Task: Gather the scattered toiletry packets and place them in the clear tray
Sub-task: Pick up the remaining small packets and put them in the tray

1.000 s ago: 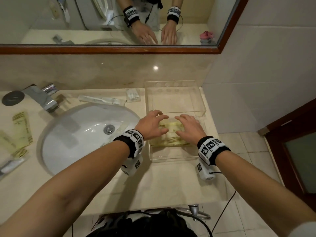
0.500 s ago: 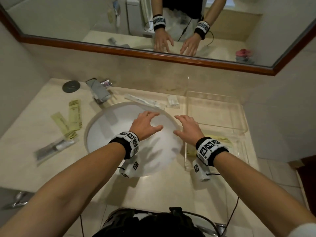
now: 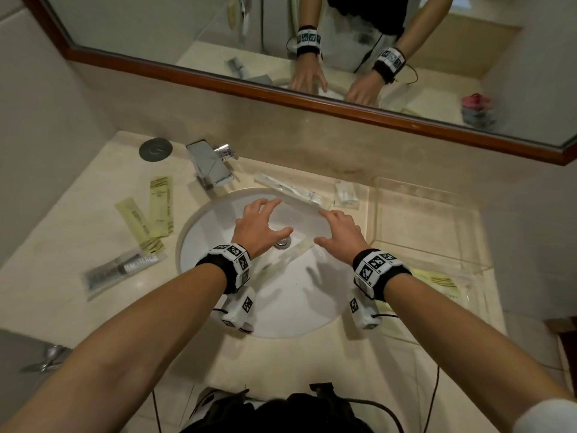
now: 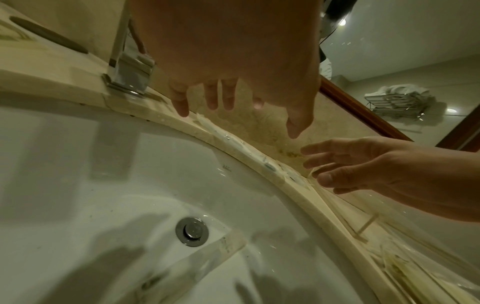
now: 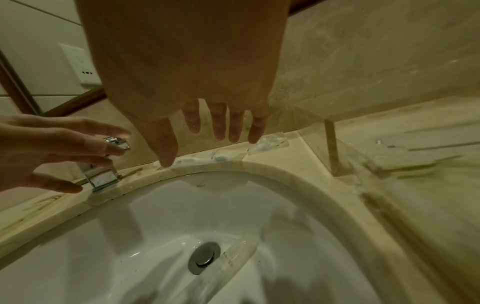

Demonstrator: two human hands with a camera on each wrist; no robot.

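Note:
My left hand (image 3: 268, 217) and right hand (image 3: 331, 228) hover open over the white sink (image 3: 281, 310), fingers spread and holding nothing. Their fingertips point at a long clear toothbrush packet (image 3: 290, 190) on the sink's back rim, seen under the fingers in the wrist views (image 4: 233, 142) (image 5: 213, 158). A small clear packet (image 3: 345, 192) lies to its right. Another clear packet (image 3: 290, 256) lies in the basin by the drain. Two yellow packets (image 3: 160, 204) and a dark packet (image 3: 121, 270) lie on the counter at the left. The clear tray (image 3: 374, 214) at the right holds yellow packets (image 3: 443, 281).
A chrome faucet (image 3: 212, 165) stands behind the sink, with a dark round disc (image 3: 155, 149) to its left. A mirror with a wooden frame (image 3: 281, 95) runs along the back wall. Walls close in on both sides of the counter.
Both hands have left the yellow packets in the tray and moved left and forward over the sink. They now reach toward the long clear packet at the back rim.

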